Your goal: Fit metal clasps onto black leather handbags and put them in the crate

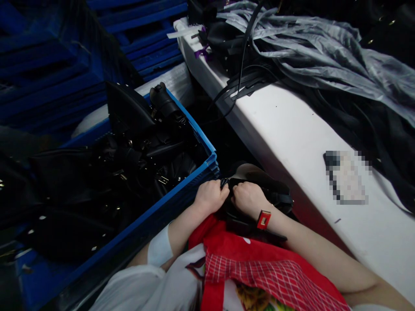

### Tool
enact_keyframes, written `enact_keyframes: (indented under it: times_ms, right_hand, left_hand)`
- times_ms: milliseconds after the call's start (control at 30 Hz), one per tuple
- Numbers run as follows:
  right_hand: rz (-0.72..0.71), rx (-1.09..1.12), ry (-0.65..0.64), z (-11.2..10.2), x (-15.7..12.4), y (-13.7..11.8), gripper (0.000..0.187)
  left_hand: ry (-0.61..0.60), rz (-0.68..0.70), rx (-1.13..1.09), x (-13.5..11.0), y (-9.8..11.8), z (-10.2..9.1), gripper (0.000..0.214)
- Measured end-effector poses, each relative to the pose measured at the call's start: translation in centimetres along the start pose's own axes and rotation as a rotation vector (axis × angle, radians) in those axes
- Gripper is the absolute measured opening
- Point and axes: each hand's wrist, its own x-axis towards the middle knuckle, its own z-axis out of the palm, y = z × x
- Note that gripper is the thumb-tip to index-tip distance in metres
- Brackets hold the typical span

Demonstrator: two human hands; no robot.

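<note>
The black bag (275,192) on the lap looks like smooth leather. The blue crate (145,224) is hard plastic. The white table (292,129) is smooth and dull. The red apron (269,268) is cloth.

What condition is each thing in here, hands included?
left hand: shut on the black bag
right hand: shut on the black bag
black bag: held over the lap, by both hands
blue crate: piled full of black bags
black straps: tangled on the white table
plastic sleeves: heaped loose there
</note>
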Motion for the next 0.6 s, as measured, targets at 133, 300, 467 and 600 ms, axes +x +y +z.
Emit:
enact_keyframes:
  times_ms: [133,300,467,600]
  right_hand:
    - [-0.016,-0.014,-0.114,-0.5,0.6,0.0,0.027]
    - [-0.144,0.026,-0.123,-0.3,-0.3,1.3,0.024]
    - [-0.163,0.068,-0.057,0.4,-1.9,1.3,0.027]
    - [-0.068,0.126,-0.062,1.1,-1.4,1.4,0.023]
  left_hand:
    - [-0.053,0.039,-0.004,-0.6,0.8,0.8,0.037]
    - [-0.018,0.051,-0.111,-1.2,-0.2,1.7,0.036]
    - [-0.03,0.03,-0.221,-0.6,-0.9,1.9,0.035]
    - [-0.035,0.075,-0.216,-0.6,0.0,2.0,0.034]
